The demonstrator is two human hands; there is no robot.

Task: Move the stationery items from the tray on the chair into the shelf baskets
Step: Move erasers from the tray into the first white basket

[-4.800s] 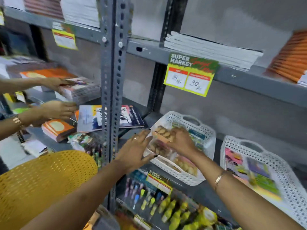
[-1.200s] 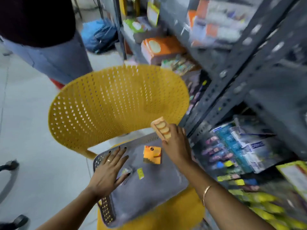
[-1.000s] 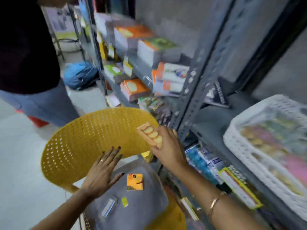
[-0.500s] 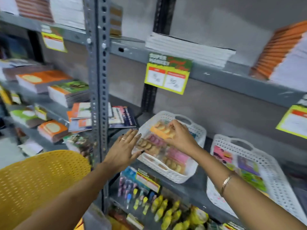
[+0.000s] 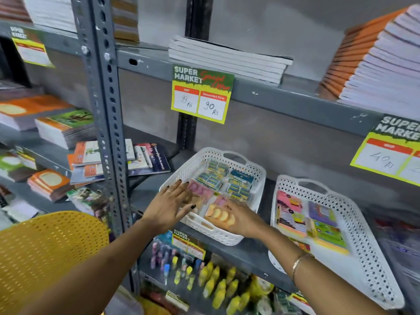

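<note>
A white perforated basket [image 5: 259, 178] on the grey shelf holds several blister packs of erasers and sharpeners. My right hand [image 5: 245, 221] grips an orange pack of round erasers [image 5: 218, 215] lying at the basket's front end. My left hand [image 5: 169, 206] is open, fingers spread flat over the basket's left rim and the pink packs there. A second white basket [image 5: 366, 237] to the right holds coloured sticky-note packs. The tray on the chair is out of view.
The yellow perforated chair back [image 5: 45, 253] sits low at the left. A grey slotted shelf upright [image 5: 106, 114] stands left of my left arm. Notebooks are stacked on the shelves above and to the left. Glue and pen packs hang on the shelf below.
My right hand carried the orange eraser pack from the tray on the chair up to the left basket and lowered it to the basket's front end. My left hand moved onto the basket rim.
</note>
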